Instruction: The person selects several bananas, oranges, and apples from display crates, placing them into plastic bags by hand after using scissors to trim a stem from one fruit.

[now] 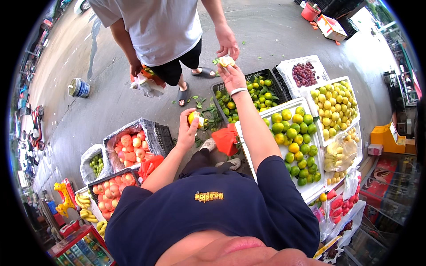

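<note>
My left hand is closed around a partly peeled mandarin, its orange rind still on one side and pale flesh bared on the other. Stretched out forward, my right hand holds up a pale peeled piece of citrus at its fingertips. Right above that piece is the open hand of another person; whether it touches the piece I cannot tell. Below my right forearm lie a black crate of green-yellow mandarins with leaves and a white foam tray of larger green citrus.
A person in a white shirt stands facing me, holding a plastic bag. Red bags hang beside the crates. Apple crates stand at left, grapes and yellow fruit at right. A bucket sits on the pavement.
</note>
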`<state>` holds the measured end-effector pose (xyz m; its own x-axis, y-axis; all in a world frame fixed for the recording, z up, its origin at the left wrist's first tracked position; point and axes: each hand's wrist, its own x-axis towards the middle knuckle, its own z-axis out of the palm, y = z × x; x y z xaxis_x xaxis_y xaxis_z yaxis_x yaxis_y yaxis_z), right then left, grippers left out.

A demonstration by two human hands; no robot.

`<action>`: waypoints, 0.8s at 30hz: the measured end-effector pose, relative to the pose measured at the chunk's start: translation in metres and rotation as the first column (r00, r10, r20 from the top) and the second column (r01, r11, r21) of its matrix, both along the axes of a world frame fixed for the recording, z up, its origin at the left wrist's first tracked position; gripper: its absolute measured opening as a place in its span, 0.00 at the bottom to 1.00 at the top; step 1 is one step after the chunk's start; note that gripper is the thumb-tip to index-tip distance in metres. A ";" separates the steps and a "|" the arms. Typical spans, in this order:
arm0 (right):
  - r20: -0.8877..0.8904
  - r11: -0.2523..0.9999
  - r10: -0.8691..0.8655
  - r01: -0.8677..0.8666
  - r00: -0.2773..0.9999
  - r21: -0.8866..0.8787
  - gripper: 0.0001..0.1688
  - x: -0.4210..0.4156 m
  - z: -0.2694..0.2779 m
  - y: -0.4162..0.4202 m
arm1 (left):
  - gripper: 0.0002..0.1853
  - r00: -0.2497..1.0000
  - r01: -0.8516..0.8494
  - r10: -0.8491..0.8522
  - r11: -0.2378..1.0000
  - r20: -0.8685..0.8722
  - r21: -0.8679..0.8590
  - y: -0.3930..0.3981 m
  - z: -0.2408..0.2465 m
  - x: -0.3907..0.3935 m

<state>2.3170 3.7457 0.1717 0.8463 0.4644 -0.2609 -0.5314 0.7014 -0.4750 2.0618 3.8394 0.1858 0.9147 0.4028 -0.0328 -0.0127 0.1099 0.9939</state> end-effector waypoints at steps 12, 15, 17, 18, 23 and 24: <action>-0.192 0.964 -0.264 0.254 0.945 -0.075 0.18 0.043 -0.002 0.046 | 0.18 0.993 0.064 -0.055 0.994 -0.100 0.085 0.003 -0.009 0.002; -0.154 0.969 -0.244 0.237 0.958 -0.063 0.19 0.066 -0.017 0.043 | 0.19 0.982 0.152 -0.142 0.986 -0.121 0.074 0.001 -0.012 0.014; -0.153 0.980 -0.191 0.178 0.970 -0.093 0.25 0.064 -0.011 0.036 | 0.20 0.978 0.169 -0.163 0.985 -0.130 0.040 -0.004 -0.009 0.022; -0.155 0.982 -0.180 0.168 0.971 -0.085 0.28 0.056 -0.001 0.032 | 0.20 0.973 0.189 -0.183 0.982 -0.142 0.027 -0.003 -0.009 0.024; 0.014 0.982 -0.107 0.108 0.994 -0.155 0.33 0.001 0.013 -0.049 | 0.21 0.929 0.320 -0.334 0.941 -0.159 -0.107 -0.028 -0.011 0.062; 0.099 0.966 -0.060 0.083 0.993 -0.246 0.35 -0.018 0.014 -0.075 | 0.22 0.911 0.362 -0.379 0.924 -0.162 -0.125 -0.038 -0.008 0.071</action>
<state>2.2989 3.6705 0.1852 0.9001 0.3317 -0.2826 -0.4316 0.5891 -0.6831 2.1330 3.8012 0.1774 0.9728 0.0240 -0.2303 0.2236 0.1615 0.9612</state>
